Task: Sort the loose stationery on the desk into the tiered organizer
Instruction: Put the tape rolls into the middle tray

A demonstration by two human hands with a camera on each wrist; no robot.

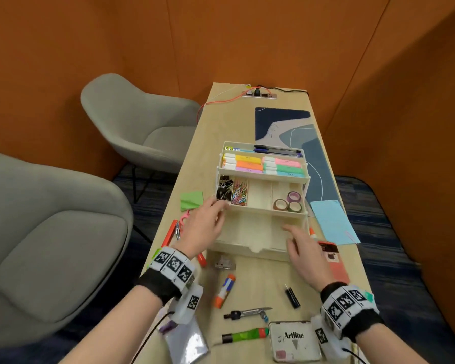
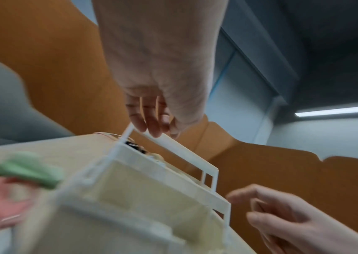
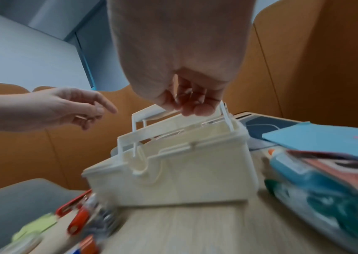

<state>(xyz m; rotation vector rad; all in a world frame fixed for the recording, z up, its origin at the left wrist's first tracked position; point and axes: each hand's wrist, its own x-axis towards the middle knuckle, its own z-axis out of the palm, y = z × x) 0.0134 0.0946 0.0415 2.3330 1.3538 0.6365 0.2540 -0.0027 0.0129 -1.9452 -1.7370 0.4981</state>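
The cream tiered organizer (image 1: 252,229) stands fanned open mid-desk. Its upper tiers hold pens, highlighters (image 1: 263,164), binder clips, paper clips and tape rolls (image 1: 288,202); the bottom tier shows bare. My left hand (image 1: 213,216) reaches the middle tier's left front corner with relaxed fingers and holds nothing; its fingertips (image 2: 152,127) hang at the organizer's (image 2: 152,189) rail. My right hand (image 1: 297,240) hovers empty over the bottom tier's right front, fingers loosely bent (image 3: 191,104) above the organizer (image 3: 184,171). A glue stick (image 1: 225,290), compass (image 1: 247,312), green marker (image 1: 244,336) and Artline tin (image 1: 294,341) lie in front.
Green sticky notes (image 1: 191,200), pink scissors and a red stapler (image 1: 168,232) lie left of the organizer. Blue paper (image 1: 334,222) and a red pack (image 1: 332,258) lie right. A blue desk mat (image 1: 286,127) sits behind. Two grey chairs (image 1: 132,119) stand left of the narrow desk.
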